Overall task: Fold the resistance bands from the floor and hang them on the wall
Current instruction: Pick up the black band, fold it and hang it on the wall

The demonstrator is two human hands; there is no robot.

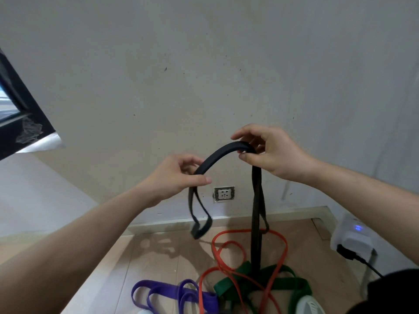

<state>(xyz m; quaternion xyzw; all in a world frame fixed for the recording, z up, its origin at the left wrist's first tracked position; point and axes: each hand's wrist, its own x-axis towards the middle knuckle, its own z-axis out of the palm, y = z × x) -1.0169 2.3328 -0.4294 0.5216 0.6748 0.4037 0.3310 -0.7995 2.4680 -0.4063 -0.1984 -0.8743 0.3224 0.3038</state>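
Black resistance band [223,152]: held up before wall [204,64], arched between both hands, ends hanging toward floor [158,257] | left hand [174,177]: grip pinched shut on band | right hand [269,152]: grip pinched shut on band | step: align hanging loops evenly, keep strands flat, untwisted, before doubling.

Both arms are stretched forward, bare to above the elbow. The left forearm comes in from the lower left and rises toward the middle. The left hand [179,175] is closed in a pinch, thumb lying on top and pointing right, the fingers curled under it. The right forearm comes from the right edge and also rises toward the middle. The right hand [269,150] is higher than the left, its back turned to the camera, thumb and first finger pressed together, the other fingers loosely bent. The hands are near each other but apart.
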